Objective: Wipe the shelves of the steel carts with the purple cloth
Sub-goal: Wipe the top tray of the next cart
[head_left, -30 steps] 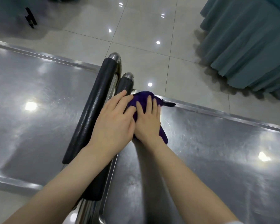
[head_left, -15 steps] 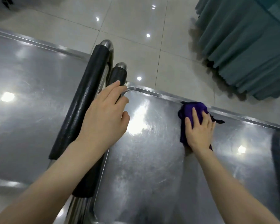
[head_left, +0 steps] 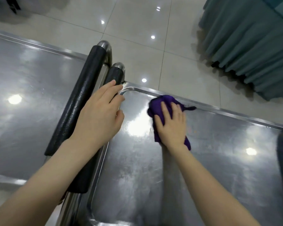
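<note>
Partly beneath the right hand [head_left: 171, 126], purple cloth [head_left: 160, 101].

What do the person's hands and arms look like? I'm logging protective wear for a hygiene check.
No gloves: the left hand and right hand are bare, with no rings, watch or bracelet visible. The left forearm and right forearm are bare too; no sleeve shows within the frame.

Likely a banquet hall or hotel service area: steel carts [head_left: 203, 160] with black padded push handles [head_left: 82, 101] stand on glossy pale floor tiles [head_left: 137, 51], near a teal pleated table skirt [head_left: 252, 54].
</note>
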### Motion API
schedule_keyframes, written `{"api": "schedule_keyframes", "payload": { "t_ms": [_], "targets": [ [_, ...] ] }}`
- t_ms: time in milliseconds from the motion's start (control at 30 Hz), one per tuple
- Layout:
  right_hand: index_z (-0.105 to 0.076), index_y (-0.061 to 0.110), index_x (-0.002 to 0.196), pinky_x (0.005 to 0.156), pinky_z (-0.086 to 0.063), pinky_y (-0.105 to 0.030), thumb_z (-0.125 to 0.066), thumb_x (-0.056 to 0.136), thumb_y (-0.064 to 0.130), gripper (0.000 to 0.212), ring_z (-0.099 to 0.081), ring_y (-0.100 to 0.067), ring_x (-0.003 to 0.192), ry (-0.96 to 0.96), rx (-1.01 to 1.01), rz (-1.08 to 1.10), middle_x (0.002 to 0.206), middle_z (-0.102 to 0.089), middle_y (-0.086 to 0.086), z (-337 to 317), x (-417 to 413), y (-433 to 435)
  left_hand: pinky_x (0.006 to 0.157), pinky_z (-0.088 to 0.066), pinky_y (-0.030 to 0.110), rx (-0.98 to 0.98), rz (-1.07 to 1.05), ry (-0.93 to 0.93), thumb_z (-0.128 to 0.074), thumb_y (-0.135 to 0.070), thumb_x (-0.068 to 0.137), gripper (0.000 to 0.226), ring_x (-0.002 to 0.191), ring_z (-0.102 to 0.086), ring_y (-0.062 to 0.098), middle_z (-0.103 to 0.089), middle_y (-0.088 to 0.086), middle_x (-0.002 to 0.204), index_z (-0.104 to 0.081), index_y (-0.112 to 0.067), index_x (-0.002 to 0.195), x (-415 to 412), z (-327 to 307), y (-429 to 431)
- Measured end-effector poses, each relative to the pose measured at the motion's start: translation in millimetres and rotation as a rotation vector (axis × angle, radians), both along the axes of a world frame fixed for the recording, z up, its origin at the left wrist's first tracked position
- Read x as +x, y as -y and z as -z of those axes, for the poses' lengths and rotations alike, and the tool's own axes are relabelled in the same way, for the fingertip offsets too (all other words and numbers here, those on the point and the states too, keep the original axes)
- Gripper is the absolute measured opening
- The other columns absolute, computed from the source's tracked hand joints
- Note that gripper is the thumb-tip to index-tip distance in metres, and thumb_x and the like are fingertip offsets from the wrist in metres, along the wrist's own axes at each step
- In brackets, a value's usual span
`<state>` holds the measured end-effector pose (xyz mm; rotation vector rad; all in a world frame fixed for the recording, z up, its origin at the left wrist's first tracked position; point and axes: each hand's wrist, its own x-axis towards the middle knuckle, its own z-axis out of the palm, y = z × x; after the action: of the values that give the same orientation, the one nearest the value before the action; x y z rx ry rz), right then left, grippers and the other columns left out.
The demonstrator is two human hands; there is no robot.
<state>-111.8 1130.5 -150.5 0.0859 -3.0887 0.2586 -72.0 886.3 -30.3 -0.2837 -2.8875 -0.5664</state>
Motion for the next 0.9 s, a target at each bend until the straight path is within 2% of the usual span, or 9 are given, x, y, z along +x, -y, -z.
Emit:
{"api": "schedule_keyframes", "payload": {
  "t_ms": [100, 200, 267, 367, 433, 567, 667, 800, 900],
  "targets": [
    [-0.036, 0.024, 0.151, 0.119, -0.016, -0.047, -0.039, 0.100, 0.048, 0.056, -0.021, -0.036, 0.145, 0.043, 0.001, 0.377, 0.157, -0.027, -0.018, -3.7, -4.7, -89.5, 0.115, -0.025, 0.031, -0.037, 0.012, -0.015, -0.058, -0.003, 0.083, 0.028, 0.137, -0.038, 0.030, -0.055, 0.015, 0.133, -0.064, 0.001, 0.110, 0.1, 2.3, -1.0],
    [-0.021, 0.028, 0.155, 0.120, -0.007, -0.046, -0.027, 0.101, 0.053, 0.060, -0.009, -0.035, 0.148, 0.120, 0.010, 0.578, 0.161, -0.015, -0.016, -4.5, -11.0, -99.2, 0.115, -0.026, 0.035, -0.062, 0.032, -0.041, -0.060, -0.005, 0.084, 0.029, 0.135, -0.039, 0.031, -0.056, 0.016, 0.131, -0.063, 0.001, 0.112, -3.0, 6.6, 0.2],
    [-0.025, 0.027, 0.154, 0.120, -0.009, -0.046, -0.029, 0.101, 0.051, 0.059, -0.013, -0.035, 0.147, 0.081, 0.049, 0.416, 0.160, -0.019, -0.016, -0.9, -11.1, -51.9, 0.114, -0.027, 0.036, -0.073, 0.034, -0.062, -0.061, -0.006, 0.084, 0.031, 0.133, -0.041, 0.033, -0.056, 0.017, 0.129, -0.062, 0.002, 0.114, -4.6, 8.9, 1.2],
    [-0.046, 0.022, 0.145, 0.119, -0.018, -0.051, -0.042, 0.095, 0.048, 0.056, -0.027, -0.038, 0.143, -0.064, 0.009, -0.031, 0.151, -0.039, -0.020, 6.5, 0.1, 52.5, 0.114, -0.028, 0.036, -0.073, 0.027, -0.090, -0.057, -0.012, 0.087, 0.032, 0.132, -0.042, 0.032, -0.057, 0.016, 0.129, -0.062, 0.000, 0.116, -5.1, 10.0, 0.2],
    [-0.042, 0.027, 0.147, 0.119, -0.015, -0.050, -0.039, 0.095, 0.053, 0.058, -0.022, -0.035, 0.145, -0.026, -0.022, -0.265, 0.153, -0.037, -0.014, 5.8, 13.5, 102.7, 0.114, -0.026, 0.034, -0.056, 0.006, -0.066, -0.051, -0.022, 0.087, 0.039, 0.134, -0.041, 0.029, -0.056, 0.013, 0.131, -0.060, -0.004, 0.120, -5.9, 8.2, 0.3],
    [-0.034, 0.032, 0.150, 0.118, -0.014, -0.047, -0.038, 0.096, 0.057, 0.059, -0.016, -0.028, 0.148, 0.031, -0.053, -0.388, 0.159, -0.027, -0.006, 7.5, 15.6, 60.3, 0.114, -0.022, 0.033, -0.166, 0.027, -0.045, -0.044, -0.028, 0.087, 0.045, 0.134, -0.040, 0.033, -0.054, 0.015, 0.133, -0.059, -0.004, 0.121, -5.8, 8.4, 0.4],
    [-0.039, 0.028, 0.149, 0.118, -0.017, -0.044, -0.042, 0.097, 0.051, 0.056, -0.022, -0.029, 0.147, -0.009, -0.063, -0.076, 0.157, -0.030, -0.009, 6.5, 12.2, -63.2, 0.111, -0.026, 0.041, -0.228, -0.011, -0.067, -0.048, -0.027, 0.083, 0.042, 0.132, -0.040, 0.037, -0.055, 0.018, 0.129, -0.061, -0.006, 0.117, -6.7, 11.5, -9.8],
    [-0.039, 0.018, 0.149, 0.119, -0.015, -0.042, -0.042, 0.100, 0.046, 0.056, -0.022, -0.034, 0.145, 0.035, -0.022, 0.502, 0.157, -0.027, -0.018, -8.5, -1.8, -235.8, 0.109, -0.032, 0.048, -0.074, -0.132, -0.052, -0.053, -0.026, 0.082, 0.038, 0.122, -0.050, 0.036, -0.062, 0.015, 0.122, -0.064, -0.009, 0.114, -8.6, 13.5, -51.5],
    [-0.027, 0.023, 0.154, 0.120, -0.009, -0.044, -0.032, 0.101, 0.050, 0.059, -0.015, -0.037, 0.146, 0.062, 0.000, 0.732, 0.159, -0.018, -0.020, -9.4, -14.5, -255.8, 0.103, -0.038, 0.047, 0.065, -0.060, -0.003, -0.055, -0.020, 0.081, 0.036, 0.119, -0.052, 0.037, -0.061, 0.016, 0.122, -0.066, -0.006, 0.112, -6.3, 28.0, -107.8]
  ]
}}
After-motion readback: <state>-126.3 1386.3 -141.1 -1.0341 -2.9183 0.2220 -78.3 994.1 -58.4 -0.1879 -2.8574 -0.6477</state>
